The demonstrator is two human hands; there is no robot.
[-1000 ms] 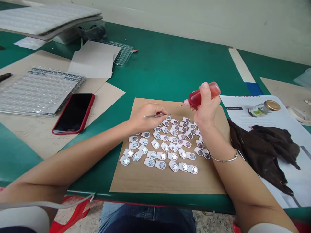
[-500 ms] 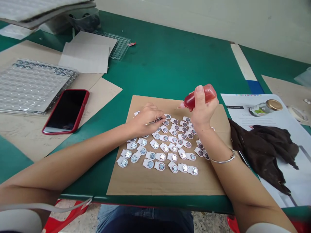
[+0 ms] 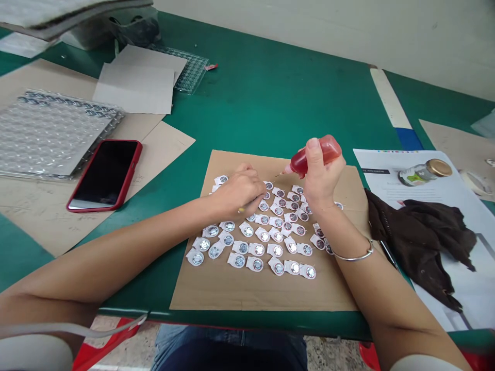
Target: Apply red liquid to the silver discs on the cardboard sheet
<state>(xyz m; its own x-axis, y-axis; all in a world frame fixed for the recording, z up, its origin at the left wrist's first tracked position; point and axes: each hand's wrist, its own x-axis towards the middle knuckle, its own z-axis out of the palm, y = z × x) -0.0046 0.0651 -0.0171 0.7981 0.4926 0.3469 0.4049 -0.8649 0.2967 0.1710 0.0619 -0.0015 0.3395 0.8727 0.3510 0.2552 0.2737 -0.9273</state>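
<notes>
Gripping a red squeeze bottle [image 3: 329, 148], the right hand [image 3: 323, 172] has its fingers and thumb wrapped about the body, which tilts with its thin nozzle tip pointing left and down over the far part of a brown board [image 3: 216, 296]. The left hand [image 3: 244, 188] is palm down at the far left of the same board, fingers closed together on a slim tool [image 3: 242, 209]; only a yellowish end of it shows. Nozzle tip and left hand stand apart, with a narrow gap between.

White tabs [image 3: 276, 250] bearing round silvery pieces lie in loose rows on the board, some partly covered by the left hand and right forearm. A margin of plain board runs along its near edge, which sits just inside the near edge of the green table [image 3: 278, 98].

On the right, a dark cloth [image 3: 417, 242] and a printed sheet [image 3: 381, 188] lie just beside the board's right edge. On the left, a strip of tabletop separates the board from a red-cased phone [image 3: 106, 172]. Beyond the board's far edge, open tabletop extends to the wall [image 3: 309, 31].
</notes>
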